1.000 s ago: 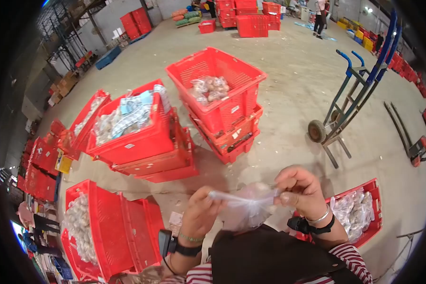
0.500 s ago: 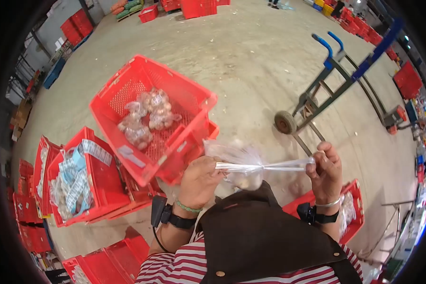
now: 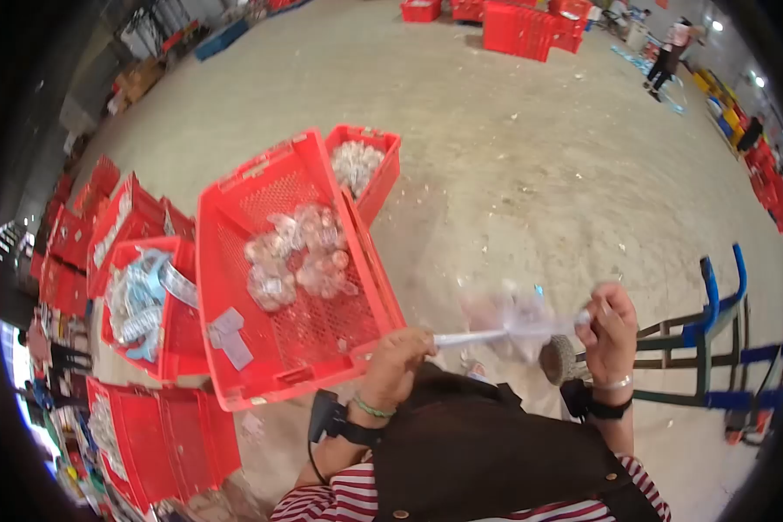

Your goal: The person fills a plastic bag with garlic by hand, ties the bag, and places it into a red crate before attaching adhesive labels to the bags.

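Note:
In front of my dark apron, a clear plastic bag with pale, round contents hangs between my hands, blurred by motion. My left hand is closed on one stretched white end of the plastic. At the other side, my right hand pinches the opposite end, fingers curled. To the left of the bag stands a large red crate holding several knotted clear bags of round, pale produce; its near corner is just beside my left hand.
Behind the large crate is a smaller red crate of pale pieces. More red crates stand at left, one with blue-and-white printed strips. A blue-handled hand truck is at right. Far off, a person stands near stacked red crates.
The view has swung, so the hand truck now appears lower and farther right, and more of the far floor shows. Both hands still hold the bag's stretched ends.

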Demonstrator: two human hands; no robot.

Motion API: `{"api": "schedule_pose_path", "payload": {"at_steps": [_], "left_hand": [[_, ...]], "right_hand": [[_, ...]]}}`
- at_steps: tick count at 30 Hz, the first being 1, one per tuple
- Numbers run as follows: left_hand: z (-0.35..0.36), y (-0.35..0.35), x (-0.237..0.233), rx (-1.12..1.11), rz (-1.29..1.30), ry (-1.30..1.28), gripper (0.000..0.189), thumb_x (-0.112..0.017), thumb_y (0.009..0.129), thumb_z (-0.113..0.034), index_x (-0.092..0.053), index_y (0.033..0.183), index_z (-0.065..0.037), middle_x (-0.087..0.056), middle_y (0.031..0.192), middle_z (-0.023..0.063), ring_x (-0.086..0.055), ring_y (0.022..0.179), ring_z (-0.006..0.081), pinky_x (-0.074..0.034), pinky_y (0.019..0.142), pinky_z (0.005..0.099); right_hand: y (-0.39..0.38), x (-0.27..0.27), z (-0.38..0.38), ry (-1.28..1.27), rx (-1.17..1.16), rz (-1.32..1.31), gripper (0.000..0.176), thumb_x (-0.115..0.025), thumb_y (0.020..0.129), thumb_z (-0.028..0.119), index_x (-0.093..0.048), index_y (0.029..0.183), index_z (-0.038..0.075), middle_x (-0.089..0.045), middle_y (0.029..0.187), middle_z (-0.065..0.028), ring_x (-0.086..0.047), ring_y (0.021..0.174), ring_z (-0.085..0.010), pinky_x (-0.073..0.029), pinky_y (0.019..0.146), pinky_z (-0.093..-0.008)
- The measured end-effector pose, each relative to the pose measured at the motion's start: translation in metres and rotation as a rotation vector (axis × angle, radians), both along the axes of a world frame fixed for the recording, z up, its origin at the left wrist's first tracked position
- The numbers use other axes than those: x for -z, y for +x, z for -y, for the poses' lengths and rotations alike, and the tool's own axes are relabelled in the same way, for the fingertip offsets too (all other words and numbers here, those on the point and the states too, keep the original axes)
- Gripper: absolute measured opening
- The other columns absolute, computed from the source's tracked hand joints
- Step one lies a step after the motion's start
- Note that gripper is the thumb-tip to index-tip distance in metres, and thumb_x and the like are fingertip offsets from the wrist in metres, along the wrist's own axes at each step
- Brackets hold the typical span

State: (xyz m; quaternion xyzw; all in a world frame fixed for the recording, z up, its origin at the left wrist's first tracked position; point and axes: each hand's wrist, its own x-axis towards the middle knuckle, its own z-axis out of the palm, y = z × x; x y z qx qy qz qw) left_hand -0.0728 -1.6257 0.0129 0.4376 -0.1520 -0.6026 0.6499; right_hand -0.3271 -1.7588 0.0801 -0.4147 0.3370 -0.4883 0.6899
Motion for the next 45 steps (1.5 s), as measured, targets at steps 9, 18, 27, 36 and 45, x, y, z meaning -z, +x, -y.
{"api": "schedule_pose_path", "payload": {"at_steps": [9,18,27,36,45], "left_hand": [[0.119,0.035,0.011,0.203,0.584,-0.029,0.017,-0.059,0.09,-0.018,-0.063,0.087,-0.002,-0.051,0.07,-0.0066,-0.043,0.063,0.001,-0.034,0.054,0.0178],[0.164,0.101,0.038,-0.222,0.514,-0.035,0.024,-0.057,0.087,-0.006,-0.059,0.11,-0.001,-0.056,0.108,0.0054,-0.052,0.093,0.0092,-0.043,0.081,0.0239],[0.131,0.166,0.054,-1.117,0.417,0.454,0.013,-0.053,0.088,-0.002,-0.062,0.097,0.001,-0.062,0.088,0.0022,-0.056,0.079,0.0081,-0.045,0.072,0.021],[0.172,0.21,0.082,-1.135,0.383,0.959,0.014,-0.059,0.086,-0.01,-0.063,0.095,0.0,-0.061,0.081,0.0021,-0.055,0.074,0.0086,-0.045,0.065,0.0225],[0.212,0.197,0.067,-0.986,0.413,1.378,0.021,-0.062,0.081,-0.018,-0.063,0.092,-0.001,-0.063,0.086,0.0145,-0.062,0.081,0.0259,-0.048,0.069,0.0339]], "right_hand": [[0.126,-0.002,0.168,-0.128,-0.407,0.088,0.017,-0.055,0.086,0.007,-0.056,0.102,0.003,-0.054,0.074,-0.0016,-0.05,0.06,-0.0078,-0.037,0.053,-0.0189],[0.265,0.02,0.287,0.025,-0.611,-0.214,0.015,-0.054,0.086,0.006,-0.057,0.101,0.004,-0.06,0.078,-0.0044,-0.054,0.065,-0.0074,-0.036,0.052,-0.0182],[0.475,0.071,0.378,0.018,-0.858,-0.308,0.017,-0.061,0.081,0.005,-0.06,0.097,0.009,-0.058,0.082,0.0037,-0.051,0.069,-0.0038,-0.039,0.062,-0.0171],[0.676,0.192,0.478,0.147,-1.095,-0.415,0.018,-0.06,0.08,0.01,-0.059,0.098,0.008,-0.055,0.084,0.0001,-0.051,0.075,-0.0094,-0.04,0.062,-0.0224],[0.809,0.1,0.35,-0.654,-1.654,-0.184,0.031,-0.064,0.078,0.011,-0.058,0.107,0.003,-0.059,0.104,-0.0137,-0.058,0.095,-0.0243,-0.047,0.083,-0.0338]]}}
